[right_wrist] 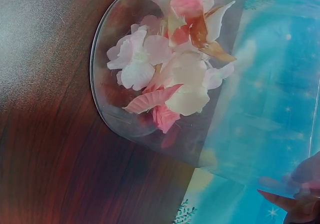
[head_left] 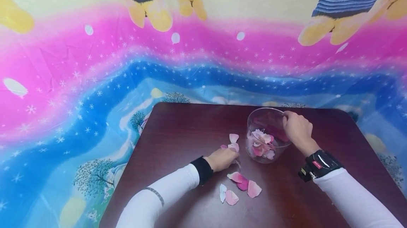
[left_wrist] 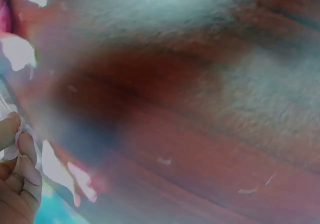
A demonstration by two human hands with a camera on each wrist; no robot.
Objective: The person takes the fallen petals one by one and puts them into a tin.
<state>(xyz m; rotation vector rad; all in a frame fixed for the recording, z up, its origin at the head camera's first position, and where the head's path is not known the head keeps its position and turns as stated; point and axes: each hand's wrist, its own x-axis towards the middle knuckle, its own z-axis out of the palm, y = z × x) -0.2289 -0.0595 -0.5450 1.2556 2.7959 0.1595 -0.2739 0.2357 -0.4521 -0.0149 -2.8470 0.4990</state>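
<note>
Both white-sleeved arms are extended forward; the left hand is curled, seemingly pinching, and the right hand is clasped

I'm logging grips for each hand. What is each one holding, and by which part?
The right hand grips the clear plastic cup by its rim. The left hand pinches a petal between its fingertips, by its edge.

— What carries everything?
— A dark reddish-brown wooden counter.
— What lies on it?
— A clear jar holding pink and white petals, two loose petals just left of it, and a petal cluster nearer the front edge.
</note>
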